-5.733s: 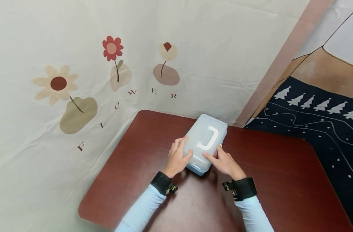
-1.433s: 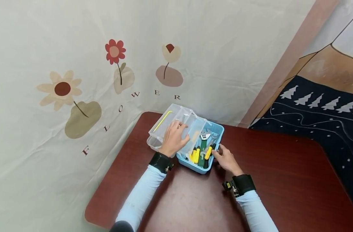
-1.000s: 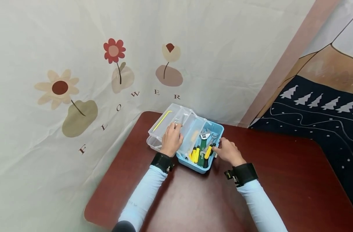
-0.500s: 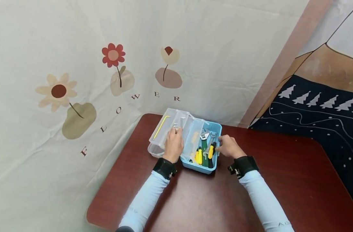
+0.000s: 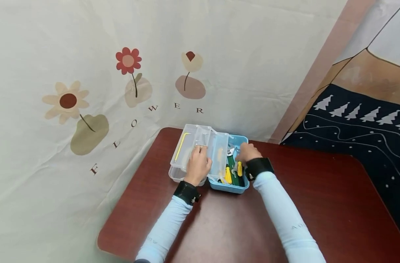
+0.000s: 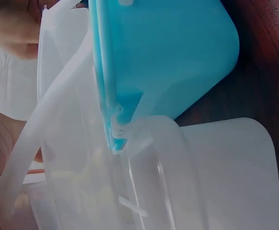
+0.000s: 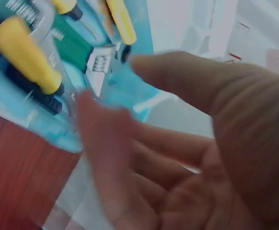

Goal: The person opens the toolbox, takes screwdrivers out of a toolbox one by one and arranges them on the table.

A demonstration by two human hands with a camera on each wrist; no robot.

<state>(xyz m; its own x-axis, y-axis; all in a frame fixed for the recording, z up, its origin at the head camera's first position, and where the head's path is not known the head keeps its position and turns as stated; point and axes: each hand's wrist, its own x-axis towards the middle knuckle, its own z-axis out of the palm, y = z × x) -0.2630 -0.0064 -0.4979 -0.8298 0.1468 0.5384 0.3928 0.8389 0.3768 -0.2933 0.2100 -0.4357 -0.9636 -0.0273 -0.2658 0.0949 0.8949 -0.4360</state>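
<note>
A light-blue toolbox (image 5: pixel 229 189) lies unlatched on the table, with a clear tray (image 5: pixel 219 140) hinged out to its left. My left hand (image 5: pixel 198 166) grips the clear tray near its divider, fingertips beside small metal pieces. In the tray's left compartment lies a yellow hex key (image 5: pixel 180 148). Over the right side of the toolbox hangs my right hand (image 5: pixel 247 151), which holds nothing. Thumb and index finger are spread apart in the right wrist view, near a green-handled adjustable wrench (image 7: pixel 72 45) and a yellow-handled tool (image 7: pixel 27 52). Several other yellow-handled tools lie alongside.
The clear lid (image 5: pixel 177 174) rests on the table, left of the toolbox and under the tray. A dark red table (image 5: pixel 203 226) carries everything. Behind it hangs a pale cloth (image 5: pixel 236 73) with printed flowers, and a dark-blue printed cloth (image 5: pixel 351 138) at right.
The closed toolbox has been opened and its tray folded out. My left hand has taken hold of the tray. The right hand has moved from the toolbox's right edge to over the tools inside.
</note>
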